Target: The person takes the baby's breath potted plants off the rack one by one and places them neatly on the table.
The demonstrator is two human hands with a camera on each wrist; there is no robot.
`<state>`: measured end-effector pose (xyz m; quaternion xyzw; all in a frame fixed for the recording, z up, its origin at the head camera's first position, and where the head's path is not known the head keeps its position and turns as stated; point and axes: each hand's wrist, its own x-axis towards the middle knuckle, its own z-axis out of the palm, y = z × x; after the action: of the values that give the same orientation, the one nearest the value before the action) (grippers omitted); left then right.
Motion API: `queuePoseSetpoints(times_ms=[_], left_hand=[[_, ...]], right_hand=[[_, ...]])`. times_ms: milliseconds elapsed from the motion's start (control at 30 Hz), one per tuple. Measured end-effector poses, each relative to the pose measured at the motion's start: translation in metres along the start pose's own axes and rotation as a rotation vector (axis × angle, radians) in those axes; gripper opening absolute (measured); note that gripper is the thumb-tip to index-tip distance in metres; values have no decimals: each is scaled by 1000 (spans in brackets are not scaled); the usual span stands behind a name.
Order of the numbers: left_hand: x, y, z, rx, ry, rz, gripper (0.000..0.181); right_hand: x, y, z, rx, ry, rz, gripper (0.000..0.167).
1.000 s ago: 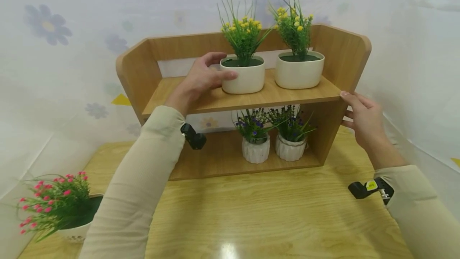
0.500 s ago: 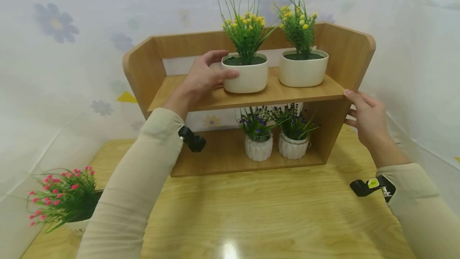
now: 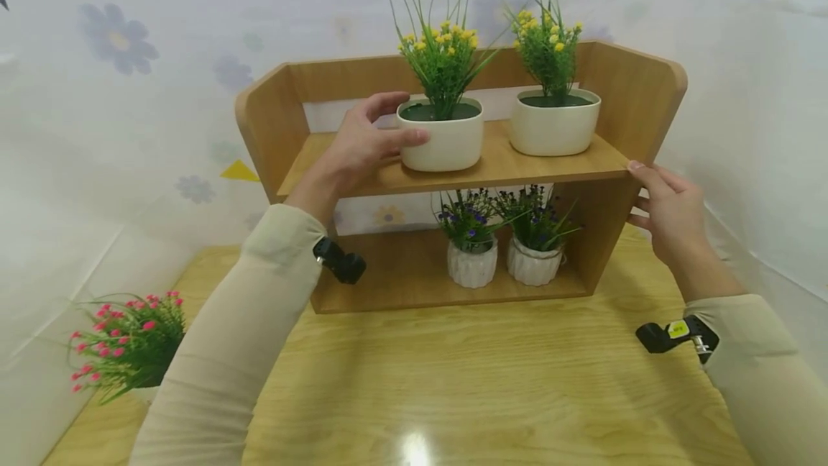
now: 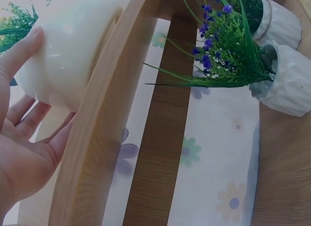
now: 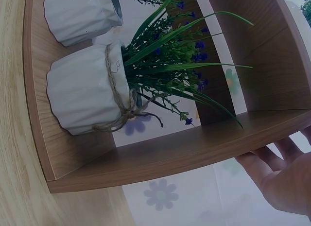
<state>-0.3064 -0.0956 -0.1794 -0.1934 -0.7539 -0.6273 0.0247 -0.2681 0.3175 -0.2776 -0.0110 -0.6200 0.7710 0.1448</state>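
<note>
In the head view, my left hand (image 3: 362, 142) grips the left end of an oval cream flowerpot (image 3: 443, 146) with yellow flowers, thumb in front and fingers behind. The pot is at the front of the upper board of a two-tier wooden shelf (image 3: 388, 308). A matching flowerpot (image 3: 555, 128) stands to its right. My right hand (image 3: 673, 214) holds the shelf's right side panel, thumb at the front edge and fingers outside. The left wrist view shows the gripped flowerpot (image 4: 68, 51) above the board's edge. In the right wrist view, the right hand (image 5: 286, 182) touches the side panel.
Two white ribbed pots (image 3: 472, 265) with purple flowers stand on the lower board; one has twine round it. At the left of the table (image 3: 453, 380), a pot of pink flowers (image 3: 129, 340) is partly hidden by my left sleeve. A patterned curtain hangs behind.
The head view has turned left, so the scene sits further right. The held flowerpot has shifted slightly left and forward, widening the gap between the two cream pots. The right hand keeps its hold.
</note>
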Motion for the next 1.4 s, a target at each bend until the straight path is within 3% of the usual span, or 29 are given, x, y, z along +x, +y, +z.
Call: queuePoseSetpoints(times_ms=[233, 833, 1100, 1400], left_hand=[[-9, 2, 2, -12, -7, 14, 78], [-34, 4, 0, 16, -6, 61, 74], [-43, 1, -2, -21, 8, 73, 71], [-56, 1, -4, 28, 14, 73, 73]], right_hand=[[0, -1, -2, 30, -2, -6, 16], [3, -2, -5, 35, -7, 5, 17], [4, -2, -6, 29, -8, 7, 18], [5, -2, -6, 34, -12, 9, 18]])
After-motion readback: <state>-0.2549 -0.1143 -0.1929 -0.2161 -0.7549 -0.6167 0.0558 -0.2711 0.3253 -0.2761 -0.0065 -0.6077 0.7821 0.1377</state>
